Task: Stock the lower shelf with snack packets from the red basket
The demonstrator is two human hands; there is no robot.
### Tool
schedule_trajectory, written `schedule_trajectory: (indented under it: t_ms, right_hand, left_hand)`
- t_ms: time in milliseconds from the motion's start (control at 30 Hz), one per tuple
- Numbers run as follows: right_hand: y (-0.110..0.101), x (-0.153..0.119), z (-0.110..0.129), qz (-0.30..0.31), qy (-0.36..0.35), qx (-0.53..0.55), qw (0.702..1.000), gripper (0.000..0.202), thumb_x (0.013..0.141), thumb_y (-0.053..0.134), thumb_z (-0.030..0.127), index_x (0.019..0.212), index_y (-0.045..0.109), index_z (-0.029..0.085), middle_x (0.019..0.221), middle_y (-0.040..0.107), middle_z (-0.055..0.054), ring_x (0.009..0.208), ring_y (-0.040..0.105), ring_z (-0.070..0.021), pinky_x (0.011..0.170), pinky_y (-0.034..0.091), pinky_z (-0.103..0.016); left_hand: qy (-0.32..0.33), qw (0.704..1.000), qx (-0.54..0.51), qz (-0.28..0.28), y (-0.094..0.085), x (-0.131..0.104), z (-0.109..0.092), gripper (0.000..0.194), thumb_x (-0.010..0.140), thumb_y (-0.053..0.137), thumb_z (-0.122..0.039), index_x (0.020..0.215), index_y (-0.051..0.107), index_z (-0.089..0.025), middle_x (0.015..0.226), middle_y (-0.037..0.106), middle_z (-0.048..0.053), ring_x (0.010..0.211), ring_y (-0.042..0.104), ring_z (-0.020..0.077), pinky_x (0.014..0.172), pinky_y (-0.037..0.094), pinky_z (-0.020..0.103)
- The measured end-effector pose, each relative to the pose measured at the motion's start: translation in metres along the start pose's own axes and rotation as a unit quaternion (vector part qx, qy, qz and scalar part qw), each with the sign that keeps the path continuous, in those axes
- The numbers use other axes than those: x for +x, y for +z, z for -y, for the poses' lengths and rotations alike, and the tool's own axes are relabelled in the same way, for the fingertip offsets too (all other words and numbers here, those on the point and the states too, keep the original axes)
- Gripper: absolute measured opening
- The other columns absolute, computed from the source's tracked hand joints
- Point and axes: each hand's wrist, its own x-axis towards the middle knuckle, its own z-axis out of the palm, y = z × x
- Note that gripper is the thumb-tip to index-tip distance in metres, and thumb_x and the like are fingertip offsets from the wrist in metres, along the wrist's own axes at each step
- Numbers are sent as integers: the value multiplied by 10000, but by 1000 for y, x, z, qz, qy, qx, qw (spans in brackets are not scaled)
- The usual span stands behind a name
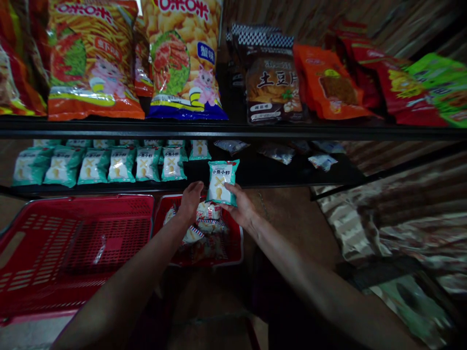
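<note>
A small teal-and-white snack bag point(221, 182) is upright in front of the lower shelf. My right hand point(241, 206) grips its lower right side, with the thumb across the front. Just left of the bag, my left hand point(190, 200) is raised over a red basket point(237, 245), empty and loosely open, its fingers partly turned away. White and striped snack packets point(211, 225) lie inside that basket. Matching teal bags point(121, 164) stand in rows on the left of the lower shelf point(241, 180).
A second red basket point(32, 253) sits at the left with a clear scrap inside. Clear packets point(279, 151) lie on the lower shelf's right. Large snack bags point(97, 63) and brown potato chip bags point(273, 87) fill the upper shelf point(175, 131). Corrugated sheeting point(412, 218) is at the right.
</note>
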Motion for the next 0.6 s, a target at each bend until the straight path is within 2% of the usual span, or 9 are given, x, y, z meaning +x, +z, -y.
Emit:
schedule_trajectory:
  t_ms: [100, 167, 333, 467, 600]
  right_hand:
    - [0, 0, -1, 2, -3, 9, 1000, 228, 740, 644, 269, 960, 583, 260, 861, 718, 31, 791, 667, -156, 682, 533, -296]
    - [0, 1, -2, -2, -7, 10, 1000, 198, 742, 646, 277, 930, 587, 256, 832, 715, 32, 779, 667, -153, 664, 530, -282]
    - [-2, 1, -4, 9, -42, -18, 999, 203, 722, 688, 308, 894, 599, 247, 823, 727, 21, 740, 674, -153, 600, 514, -246]
    - [-2, 7, -8, 30, -61, -42, 997, 297, 703, 717, 370, 948, 620, 232, 852, 740, -15, 724, 686, -176, 590, 526, -267]
    - [0, 16, -9, 39, -70, -42, 996, 399, 677, 745, 363, 1037, 623, 240, 885, 741, -18, 712, 690, -174, 583, 536, -274]
  left_hand:
    - [-54, 998, -36, 26, 3, -7, -8, 266, 784, 609, -338, 987, 643, -169, 1082, 673, 103, 952, 629, 208, 729, 528, 313]
    - [-60, 995, -49, 62, 5, -12, -11, 294, 777, 629, -353, 1006, 645, -168, 1117, 662, 103, 945, 633, 211, 690, 539, 307]
    - [-73, 989, -85, 99, 5, -17, -6, 360, 681, 728, -222, 1023, 639, -154, 1028, 694, 90, 849, 662, 188, 748, 554, 326]
    - [-33, 993, -65, 90, 1, -8, 4, 387, 644, 739, -190, 1019, 647, -158, 964, 708, 68, 839, 664, 185, 799, 541, 349]
    - [-4, 997, -32, 65, -1, 1, 8, 376, 655, 716, -196, 1021, 641, -160, 979, 707, 72, 872, 664, 196, 796, 537, 350]
